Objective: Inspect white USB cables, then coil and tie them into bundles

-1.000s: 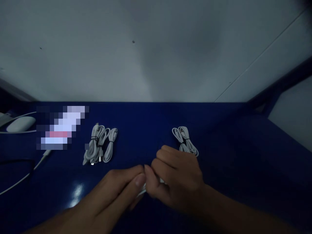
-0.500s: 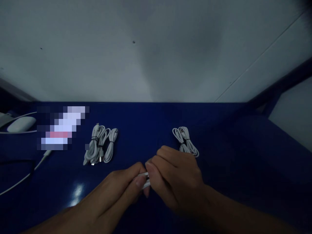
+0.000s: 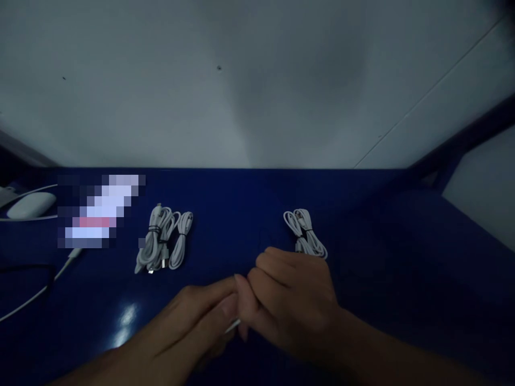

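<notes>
A short stretch of white cable (image 3: 232, 325) shows between my two hands, low in the middle of the view; my fingers hide the rest of it. My left hand (image 3: 201, 316) is closed round the cable, with its thumb on top. Touching it on the right, my right hand (image 3: 287, 292) is curled into a fist at the same cable. Several coiled white cables with dark ties (image 3: 159, 236) lie beyond my left hand, one coil (image 3: 182, 241) at their right. More tied white coils (image 3: 308, 233) lie just past my right knuckles.
The blue table (image 3: 233, 214) meets a pale wall (image 3: 181, 107) at the back. At the left are a pixelated bright object (image 3: 104, 206), a white cable plugged in near it (image 3: 74, 254), and a white rounded object (image 3: 32, 205). A blue frame stands at the right.
Both hands have shifted slightly, the right fingers and thumb closing over the left fingertips. Less of the white cable between them shows now. The view has moved a little.
</notes>
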Tool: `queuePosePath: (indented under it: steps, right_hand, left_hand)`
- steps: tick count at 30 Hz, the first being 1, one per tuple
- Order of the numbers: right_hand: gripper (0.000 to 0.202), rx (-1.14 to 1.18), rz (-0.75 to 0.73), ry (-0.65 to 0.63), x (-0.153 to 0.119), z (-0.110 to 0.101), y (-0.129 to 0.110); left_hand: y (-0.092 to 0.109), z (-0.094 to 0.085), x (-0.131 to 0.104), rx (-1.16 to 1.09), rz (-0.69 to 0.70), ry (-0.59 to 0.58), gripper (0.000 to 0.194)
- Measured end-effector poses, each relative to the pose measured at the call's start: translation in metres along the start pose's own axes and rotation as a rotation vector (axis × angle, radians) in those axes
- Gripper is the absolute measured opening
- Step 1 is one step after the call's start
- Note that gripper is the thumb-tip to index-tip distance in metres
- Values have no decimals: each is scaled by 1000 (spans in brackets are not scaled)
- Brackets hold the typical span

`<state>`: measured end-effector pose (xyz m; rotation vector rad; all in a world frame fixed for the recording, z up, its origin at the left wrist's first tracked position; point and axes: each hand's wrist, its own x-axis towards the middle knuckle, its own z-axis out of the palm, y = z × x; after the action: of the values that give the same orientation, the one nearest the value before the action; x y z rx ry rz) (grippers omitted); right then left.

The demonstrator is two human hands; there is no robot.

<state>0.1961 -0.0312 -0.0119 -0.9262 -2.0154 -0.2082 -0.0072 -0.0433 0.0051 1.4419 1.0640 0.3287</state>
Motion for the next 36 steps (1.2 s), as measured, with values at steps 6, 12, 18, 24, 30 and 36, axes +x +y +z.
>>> queuePosePath:
  steps: [6, 12, 18, 24, 30, 36]
  right_hand:
    - [50, 175, 232, -60, -1, -2, 2]
    - [44, 222, 114, -11, -1, -4, 2]
    - [39, 96, 1, 63, 0, 1, 3]
    - [47, 232, 167, -34, -1, -3, -4]
    - [47, 460, 372, -148, 1, -10, -8]
    - [40, 336, 227, -80, -3, -4, -3]
  left_hand:
    - [4, 0, -3, 282, 187, 124, 33]
    - [-5, -1, -5, 200, 209, 126, 34]
    - [-12, -6, -12, 165, 61, 184, 34]
    - [7, -7, -3, 252, 268, 105, 32]
    - [7, -10, -3, 464, 404, 119, 30]
    - [8, -9, 1, 431, 366, 155, 34]
